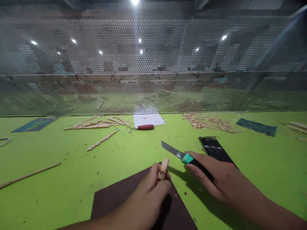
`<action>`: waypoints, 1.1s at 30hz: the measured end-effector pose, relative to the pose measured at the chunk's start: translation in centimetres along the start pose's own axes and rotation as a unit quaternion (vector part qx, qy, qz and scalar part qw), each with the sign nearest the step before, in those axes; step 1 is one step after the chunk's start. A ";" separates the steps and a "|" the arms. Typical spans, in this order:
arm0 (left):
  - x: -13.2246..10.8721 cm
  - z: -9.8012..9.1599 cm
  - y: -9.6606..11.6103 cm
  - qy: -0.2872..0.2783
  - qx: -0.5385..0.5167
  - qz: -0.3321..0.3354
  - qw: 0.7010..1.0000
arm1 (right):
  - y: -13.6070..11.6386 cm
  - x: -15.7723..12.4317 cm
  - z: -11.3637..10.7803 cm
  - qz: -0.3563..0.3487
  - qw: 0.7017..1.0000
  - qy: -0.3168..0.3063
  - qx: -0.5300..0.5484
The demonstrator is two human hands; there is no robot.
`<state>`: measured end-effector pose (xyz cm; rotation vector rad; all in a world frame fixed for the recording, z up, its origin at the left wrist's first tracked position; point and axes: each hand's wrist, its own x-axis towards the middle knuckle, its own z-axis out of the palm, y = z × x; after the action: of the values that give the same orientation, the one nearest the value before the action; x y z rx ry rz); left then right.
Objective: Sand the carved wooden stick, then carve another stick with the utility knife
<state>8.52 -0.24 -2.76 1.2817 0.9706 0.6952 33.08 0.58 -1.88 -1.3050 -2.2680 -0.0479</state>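
My left hand is closed round a small piece of wood, whose pale, cut end sticks up past the fingers; its lower part is hidden in the grip. Beneath that hand lies a dark brown sheet on the green table. To the right, my right hand grips a utility knife with a black and teal handle. Its long blade points up and to the left, apart from the wood. Just beyond the right hand a phone with a running timer on its screen lies flat.
A perforated metal screen closes off the table's far side. Before it lie carved wood strips, white paper, a red-handled tool, a pile of shavings and a dark green strip. A thin stick rests at left.
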 end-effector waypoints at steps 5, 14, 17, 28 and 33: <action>0.1 -0.3 -0.1 -0.125 -0.081 -0.061 0.987 | -0.1 0.3 -0.3 -0.031 0.999 -0.005 0.024; 0.5 -1.0 0.3 -0.123 -0.102 -0.074 0.984 | -1.3 0.4 -0.4 -0.022 0.986 -0.122 0.108; 0.5 -1.1 0.9 -0.136 -0.091 -0.078 0.983 | -1.5 0.4 -0.6 -0.011 0.982 -0.140 0.127; 0.2 -0.7 1.4 -0.091 -0.037 -0.049 0.994 | -1.6 0.0 -0.6 -0.035 0.973 -0.171 0.150; 0.8 -0.3 0.6 -0.109 -0.109 0.051 0.987 | -2.1 0.0 -0.8 -0.047 0.970 -0.180 0.157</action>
<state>8.69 0.66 -2.35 1.1906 0.6353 0.7034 31.71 -0.75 -0.75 -1.1052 -2.5045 0.5336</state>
